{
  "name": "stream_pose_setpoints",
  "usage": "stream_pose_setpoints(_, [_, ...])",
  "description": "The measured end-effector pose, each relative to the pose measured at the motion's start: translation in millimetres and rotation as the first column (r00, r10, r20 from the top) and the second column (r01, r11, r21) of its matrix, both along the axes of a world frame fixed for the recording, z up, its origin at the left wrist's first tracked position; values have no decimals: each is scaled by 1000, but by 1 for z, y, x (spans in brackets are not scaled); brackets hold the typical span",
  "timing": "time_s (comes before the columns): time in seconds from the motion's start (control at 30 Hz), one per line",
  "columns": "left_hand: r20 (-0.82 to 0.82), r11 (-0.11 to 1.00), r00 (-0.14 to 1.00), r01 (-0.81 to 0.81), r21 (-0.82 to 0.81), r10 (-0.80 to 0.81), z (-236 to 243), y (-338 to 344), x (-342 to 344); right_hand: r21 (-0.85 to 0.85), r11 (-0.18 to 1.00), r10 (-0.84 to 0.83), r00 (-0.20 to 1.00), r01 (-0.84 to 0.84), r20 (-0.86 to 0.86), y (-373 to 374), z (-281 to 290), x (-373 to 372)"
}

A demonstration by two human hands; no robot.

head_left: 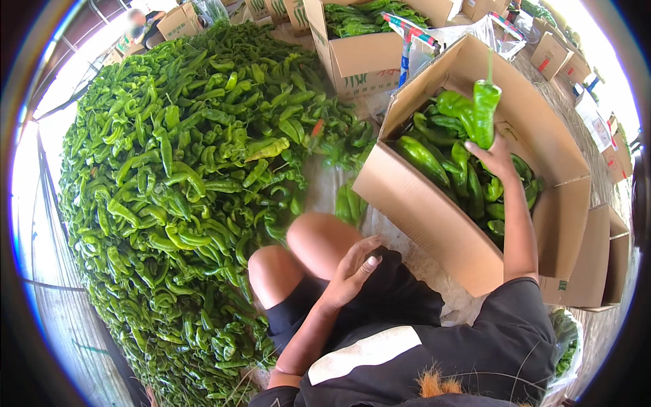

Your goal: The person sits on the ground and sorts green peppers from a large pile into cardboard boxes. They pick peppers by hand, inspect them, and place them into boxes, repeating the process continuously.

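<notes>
My right hand [496, 154] reaches into an open cardboard box [434, 217] on my right. Its fingers are closed on a green pepper [485, 112], held upright with the stem end on top. Another pepper [453, 108] leans close beside it; whether I grip that one too is unclear. Under the hand, more long green peppers [468, 180] partly fill the box. My left hand [352, 268] hovers above my lap near my knees, fingers stretched and apart, with nothing in it.
A large heap of green peppers [196, 183] spreads from my knees leftward. Another box [366, 57] filled with peppers stands ahead, beside a red and blue taped frame [407, 41]. At right are an empty-looking carton [597, 264] and a plastic bag of peppers [566, 346]. A person [139, 30] is far left.
</notes>
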State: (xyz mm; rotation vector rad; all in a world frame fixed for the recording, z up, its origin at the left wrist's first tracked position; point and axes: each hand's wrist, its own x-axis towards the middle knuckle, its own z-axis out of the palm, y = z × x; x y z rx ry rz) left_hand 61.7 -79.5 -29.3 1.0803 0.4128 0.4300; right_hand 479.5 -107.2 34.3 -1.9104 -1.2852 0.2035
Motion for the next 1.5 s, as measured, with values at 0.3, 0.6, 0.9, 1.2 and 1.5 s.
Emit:
stream_pose_setpoints(0.3, [2, 997, 997, 77, -1, -77, -15, 5, 12, -217, 962, 143, 983, -165, -114, 7, -23, -8])
stream_pose_setpoints(0.6, [81, 995, 994, 75, -61, -70, -16, 3, 9, -507, 855, 169, 983, -113, 66, 14, 12, -66])
stream_pose_setpoints(0.9, [188, 999, 982, 43, -29, -36, -21, 5, -3, -186, 970, -9, 788, 157, 616, 44, -19, -85])
stream_pose_setpoints(1.2, [329, 977, 940, -149, 150, 92, -23, -26, -11, -142, 987, 144, 775, -71, 615, 40, -81, -60])
stream_pose_setpoints(1.5, [273, 971, 935, -239, 12, 227, -30, -21, -11, -416, 847, 129, 631, 332, 765, 102, -79, -88])
